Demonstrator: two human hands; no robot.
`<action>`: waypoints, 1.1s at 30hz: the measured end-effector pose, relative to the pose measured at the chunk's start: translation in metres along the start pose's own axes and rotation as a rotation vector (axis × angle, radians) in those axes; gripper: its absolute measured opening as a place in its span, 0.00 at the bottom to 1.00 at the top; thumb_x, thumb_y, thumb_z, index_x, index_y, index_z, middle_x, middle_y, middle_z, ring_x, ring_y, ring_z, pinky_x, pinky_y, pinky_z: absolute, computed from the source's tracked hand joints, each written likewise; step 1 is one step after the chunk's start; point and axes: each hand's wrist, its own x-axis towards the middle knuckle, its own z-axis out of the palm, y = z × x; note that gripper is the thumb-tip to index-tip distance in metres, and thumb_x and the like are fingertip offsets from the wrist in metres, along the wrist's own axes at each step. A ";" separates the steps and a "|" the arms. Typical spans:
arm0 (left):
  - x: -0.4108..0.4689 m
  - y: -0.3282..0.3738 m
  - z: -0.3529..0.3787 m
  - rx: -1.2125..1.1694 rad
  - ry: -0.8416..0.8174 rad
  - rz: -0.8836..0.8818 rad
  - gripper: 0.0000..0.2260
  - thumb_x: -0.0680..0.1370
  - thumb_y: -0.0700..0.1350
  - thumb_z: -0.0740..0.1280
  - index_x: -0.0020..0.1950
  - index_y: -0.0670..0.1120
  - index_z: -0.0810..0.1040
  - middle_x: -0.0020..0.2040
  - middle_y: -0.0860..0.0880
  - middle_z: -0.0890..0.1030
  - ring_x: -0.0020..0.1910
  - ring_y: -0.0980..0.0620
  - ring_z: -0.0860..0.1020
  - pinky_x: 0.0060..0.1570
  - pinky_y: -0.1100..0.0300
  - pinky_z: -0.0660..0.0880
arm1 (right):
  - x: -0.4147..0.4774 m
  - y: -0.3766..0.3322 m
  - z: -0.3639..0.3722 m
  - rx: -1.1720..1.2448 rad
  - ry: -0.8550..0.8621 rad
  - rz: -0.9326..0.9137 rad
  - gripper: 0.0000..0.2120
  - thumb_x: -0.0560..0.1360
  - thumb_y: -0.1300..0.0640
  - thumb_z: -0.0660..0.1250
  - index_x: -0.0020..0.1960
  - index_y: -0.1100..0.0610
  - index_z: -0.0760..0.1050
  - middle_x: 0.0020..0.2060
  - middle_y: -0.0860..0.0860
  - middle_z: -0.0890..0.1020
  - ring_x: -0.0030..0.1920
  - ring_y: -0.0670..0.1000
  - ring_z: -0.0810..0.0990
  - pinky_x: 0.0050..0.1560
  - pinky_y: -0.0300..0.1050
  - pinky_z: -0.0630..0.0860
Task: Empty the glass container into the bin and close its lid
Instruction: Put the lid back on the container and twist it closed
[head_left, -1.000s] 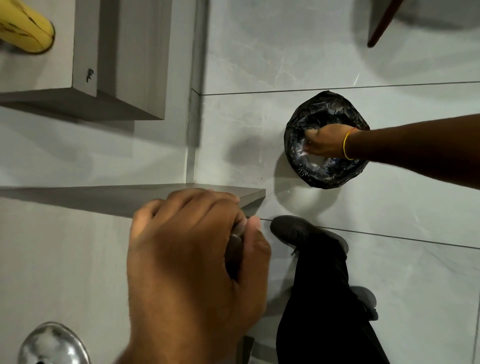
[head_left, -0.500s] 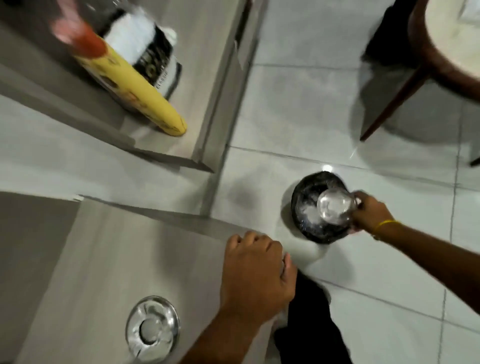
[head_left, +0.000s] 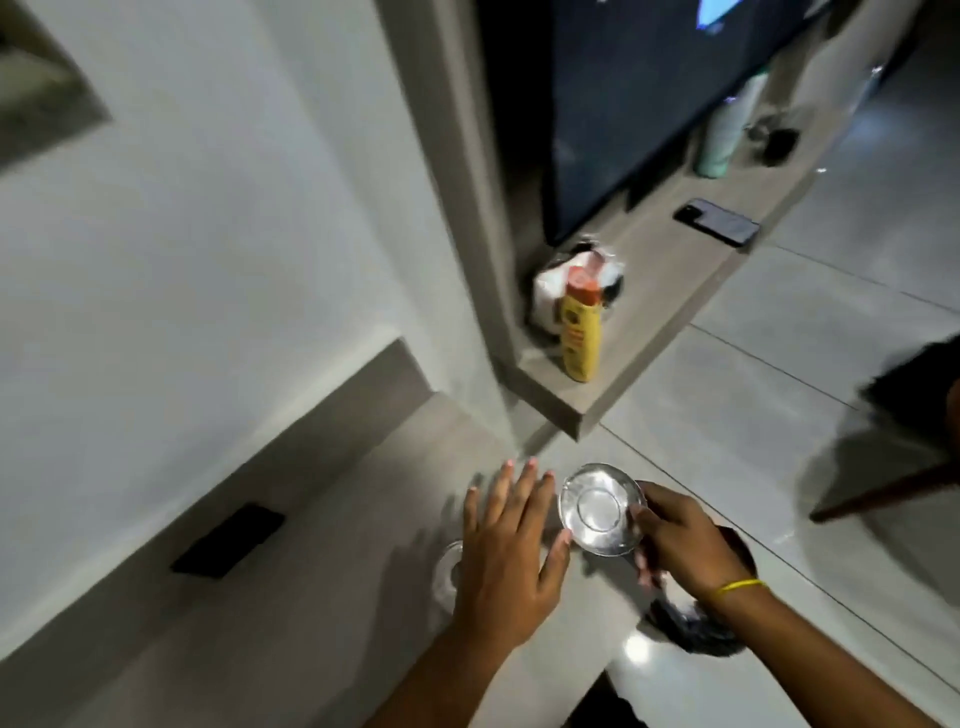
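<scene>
My right hand (head_left: 680, 540) grips the round glass container (head_left: 600, 509) by its rim and holds it tilted just above the grey counter (head_left: 322, 597), its round face turned toward me. My left hand (head_left: 511, 556) hangs flat over the counter beside it, fingers spread, holding nothing. Under its palm the edge of the clear round lid (head_left: 447, 571) shows; the rest of the lid is hidden. The bin (head_left: 691, 631), lined with a black bag, stands on the floor below the counter's edge, mostly covered by my right forearm.
A yellow bottle with an orange cap (head_left: 581, 332) and a white bag (head_left: 550, 296) stand on a lower shelf. Farther back are a dark screen (head_left: 649, 104) and a phone (head_left: 717, 222). A black wall plate (head_left: 228, 540) is at the left, a chair leg (head_left: 883, 493) at the right.
My right hand has brought the glass container up from the bin to the counter. My left hand let go of the counter's edge and now spreads over the lid. The view swung upward.
</scene>
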 end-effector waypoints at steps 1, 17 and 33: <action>-0.012 -0.016 -0.016 0.000 0.038 -0.054 0.27 0.86 0.61 0.57 0.85 0.54 0.65 0.87 0.52 0.64 0.87 0.49 0.59 0.82 0.39 0.58 | -0.002 -0.014 0.023 -0.022 -0.042 -0.009 0.12 0.86 0.63 0.59 0.54 0.58 0.82 0.23 0.60 0.77 0.23 0.58 0.76 0.26 0.45 0.75; -0.254 -0.121 0.023 0.013 0.101 -0.884 0.28 0.88 0.61 0.47 0.83 0.50 0.67 0.84 0.43 0.70 0.82 0.39 0.71 0.67 0.30 0.76 | -0.022 0.038 0.271 -0.531 -0.399 0.031 0.18 0.72 0.71 0.59 0.52 0.54 0.80 0.36 0.58 0.84 0.22 0.52 0.81 0.20 0.42 0.74; -0.298 -0.121 0.054 0.160 -0.001 -0.847 0.32 0.83 0.59 0.61 0.85 0.47 0.68 0.88 0.45 0.64 0.87 0.41 0.60 0.79 0.29 0.59 | -0.025 0.065 0.291 -0.704 -0.230 -0.236 0.10 0.70 0.64 0.73 0.48 0.53 0.77 0.35 0.47 0.79 0.37 0.55 0.81 0.39 0.53 0.79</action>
